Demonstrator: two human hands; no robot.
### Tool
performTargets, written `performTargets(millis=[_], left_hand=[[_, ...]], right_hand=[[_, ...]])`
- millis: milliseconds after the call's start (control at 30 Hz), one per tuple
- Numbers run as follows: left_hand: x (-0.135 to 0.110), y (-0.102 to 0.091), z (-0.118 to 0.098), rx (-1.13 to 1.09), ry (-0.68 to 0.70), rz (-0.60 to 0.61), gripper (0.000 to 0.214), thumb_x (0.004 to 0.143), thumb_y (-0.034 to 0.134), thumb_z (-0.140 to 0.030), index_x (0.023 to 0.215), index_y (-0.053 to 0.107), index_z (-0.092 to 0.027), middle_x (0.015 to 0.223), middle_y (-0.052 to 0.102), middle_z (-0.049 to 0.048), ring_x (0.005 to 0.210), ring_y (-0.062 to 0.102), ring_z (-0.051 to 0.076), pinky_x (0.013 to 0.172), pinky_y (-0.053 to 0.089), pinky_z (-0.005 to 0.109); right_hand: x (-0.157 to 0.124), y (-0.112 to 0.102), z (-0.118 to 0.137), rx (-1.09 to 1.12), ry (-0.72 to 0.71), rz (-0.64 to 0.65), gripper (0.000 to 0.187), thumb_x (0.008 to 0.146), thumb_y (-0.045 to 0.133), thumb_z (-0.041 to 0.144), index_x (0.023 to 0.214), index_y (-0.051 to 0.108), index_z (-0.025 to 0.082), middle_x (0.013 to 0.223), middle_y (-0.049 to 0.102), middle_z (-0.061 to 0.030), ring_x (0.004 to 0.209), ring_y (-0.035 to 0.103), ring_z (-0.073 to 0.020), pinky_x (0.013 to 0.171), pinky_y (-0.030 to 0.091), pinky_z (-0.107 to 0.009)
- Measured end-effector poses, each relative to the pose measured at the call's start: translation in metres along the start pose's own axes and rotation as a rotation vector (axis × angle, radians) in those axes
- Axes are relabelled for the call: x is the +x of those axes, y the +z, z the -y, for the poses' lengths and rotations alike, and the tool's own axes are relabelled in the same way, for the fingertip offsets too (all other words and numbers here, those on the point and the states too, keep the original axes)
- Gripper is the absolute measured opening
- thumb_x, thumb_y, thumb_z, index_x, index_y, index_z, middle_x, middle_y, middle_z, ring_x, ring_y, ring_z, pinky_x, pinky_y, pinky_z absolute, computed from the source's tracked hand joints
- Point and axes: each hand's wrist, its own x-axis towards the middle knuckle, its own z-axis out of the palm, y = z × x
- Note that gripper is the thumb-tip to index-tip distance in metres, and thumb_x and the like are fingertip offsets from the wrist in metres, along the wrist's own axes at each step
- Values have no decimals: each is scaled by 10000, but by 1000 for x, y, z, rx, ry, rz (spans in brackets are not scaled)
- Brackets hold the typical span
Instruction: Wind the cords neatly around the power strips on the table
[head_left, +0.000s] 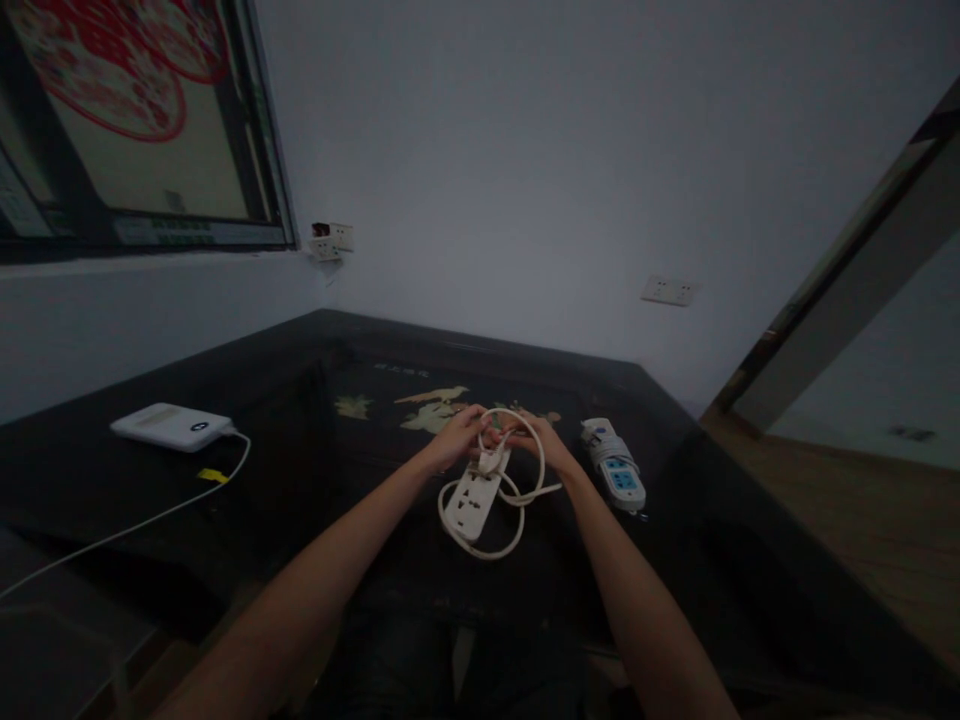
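A white power strip [471, 508] lies on the dark table in front of me, its cord [541, 465] looped loosely around and over it. At the strip's far end, a plug [491, 461] sits against its sockets. My left hand [459, 438] has its fingers curled in at the cord near that end. Opposite it, my right hand [536, 440] is also closed on the cord, with the fingertips of both hands close together. Fingertip detail is dim and partly covered by the cord loop.
To the right lies a second power strip [622, 480] with blue sockets and its cord wrapped round it. A white power bank [172, 426] with a cable [157, 518] rests on the left of the black table [300, 500]. Wall sockets [667, 291] are behind.
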Motion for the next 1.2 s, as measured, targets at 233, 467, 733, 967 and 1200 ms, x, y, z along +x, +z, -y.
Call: performTargets(millis=[233, 467, 733, 967, 1200], left_hand=[[5, -10, 1, 205, 98, -8, 335, 804, 589, -498, 857, 449, -198, 768, 655, 24, 552, 627, 150, 463, 488, 242], [6, -9, 1, 429, 262, -123, 227, 838, 567, -392, 843, 572, -165, 785, 643, 42, 704, 626, 177, 561, 461, 240], [-3, 3, 7, 583, 259, 18, 283, 857, 528, -289, 1092, 624, -165, 1034, 688, 93, 973, 629, 214, 869, 466, 334], [-10, 10, 12, 703, 240, 92, 382, 778, 601, -279, 1147, 610, -183, 1243, 586, 118, 1185, 508, 268, 1017, 373, 398], [-14, 8, 15, 719, 150, 227, 739, 623, 754, -315, 1312, 504, -222, 1387, 497, 90, 1278, 449, 274, 1090, 306, 375]], right_hand=[[-9, -21, 4, -71, 116, -140, 228, 663, 693, 384, 743, 716, 173, 789, 701, -48, 772, 634, -204, 752, 475, -329], [-33, -52, 8, -182, 299, -394, 163, 591, 705, 328, 585, 656, 173, 509, 598, 9, 527, 532, -150, 532, 385, -260], [-67, -59, 14, -62, 380, -665, 354, 710, 575, 511, 804, 575, 169, 503, 529, 43, 358, 373, -71, 370, 260, -210], [-63, -43, 11, -88, 371, -591, 272, 737, 529, 473, 700, 517, 203, 541, 533, 31, 422, 425, -96, 421, 308, -220], [-52, -12, -4, -296, 381, -466, 163, 653, 646, 327, 697, 542, 209, 681, 588, 20, 669, 542, -160, 628, 388, -260]])
